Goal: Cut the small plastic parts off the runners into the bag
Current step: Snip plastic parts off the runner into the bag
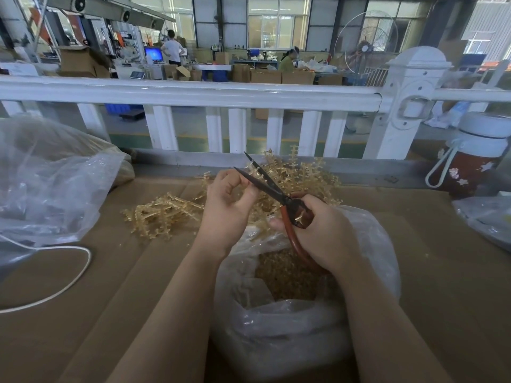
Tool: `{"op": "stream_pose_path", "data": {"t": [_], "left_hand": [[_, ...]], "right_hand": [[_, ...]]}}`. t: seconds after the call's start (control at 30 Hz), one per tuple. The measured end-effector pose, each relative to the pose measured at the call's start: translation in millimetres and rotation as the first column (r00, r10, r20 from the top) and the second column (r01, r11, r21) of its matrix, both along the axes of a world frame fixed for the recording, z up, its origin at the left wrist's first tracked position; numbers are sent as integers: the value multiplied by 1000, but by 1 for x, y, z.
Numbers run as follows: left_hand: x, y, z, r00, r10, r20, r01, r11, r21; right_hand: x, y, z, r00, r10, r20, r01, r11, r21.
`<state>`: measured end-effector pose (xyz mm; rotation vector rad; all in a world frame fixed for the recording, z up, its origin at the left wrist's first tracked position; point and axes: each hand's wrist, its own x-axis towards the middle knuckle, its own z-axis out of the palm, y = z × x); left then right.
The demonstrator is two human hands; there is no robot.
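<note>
1. The right hand (320,233) is curled round the reddish-brown looped handles of a pair of long dark-bladed scissors (272,190); the blades stand parted, tips pointing up and away toward the white railing (193,94).
2. The left hand (229,205) is raised beside the blades with fingers bent inward, thumb and fingertips close together; it seems to pinch a thin translucent amber plastic runner (255,168) lying between the blades, though the grip itself is hard to make out.
3. A loose heap of amber plastic runners (298,175) lies on the brown cardboard-covered table (110,286) just behind both hands, with a second cluster (163,214) to the left.
4. Directly under the hands sits an open clear plastic bag (290,322), its mouth showing a mass of small amber cut parts (287,275).
5. A larger crumpled clear bag (49,183) sits at far left, a white cord (69,272) below it.
6. A white-lidded red bottle (475,158) stands at far right.
</note>
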<state>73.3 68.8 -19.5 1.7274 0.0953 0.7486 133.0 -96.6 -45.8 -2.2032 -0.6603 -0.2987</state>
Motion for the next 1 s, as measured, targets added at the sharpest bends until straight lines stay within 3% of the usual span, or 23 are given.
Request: {"op": "stream_pose_path", "data": {"t": [0.33,1.0], "left_hand": [[0,-1,-4,988,-140,60,149,971,-187],[2,1,-7,992,-114,49,122,968,-218]], "right_hand": [[-5,2,5,1000,-2,-10,2,1000,17],[-4,0,4,997,-70,45,71,997,-22]]}}
